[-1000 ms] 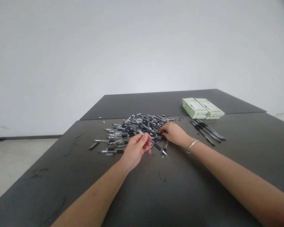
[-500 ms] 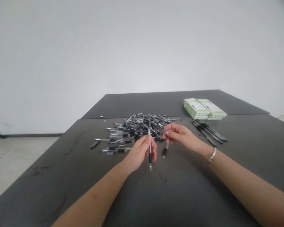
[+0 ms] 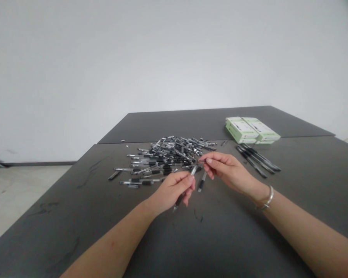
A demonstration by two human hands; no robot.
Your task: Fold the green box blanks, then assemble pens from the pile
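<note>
While I have the left hand (image 3: 174, 191) clamped on a clear pen (image 3: 178, 201), tip toward seven o'clock, the right hand (image 3: 227, 170) sits just beside its upper end; thumb and forefinger are drawn together, but I cannot tell whether they pinch anything. I see the pen heap (image 3: 172, 154) at twelve o'clock from the left hand, on the dark table (image 3: 234, 239), and a loose pen (image 3: 202, 183) near three. From the right hand, a small pen group (image 3: 256, 160) lies at two o'clock, green-and-white boxes (image 3: 251, 131) at one.
</note>
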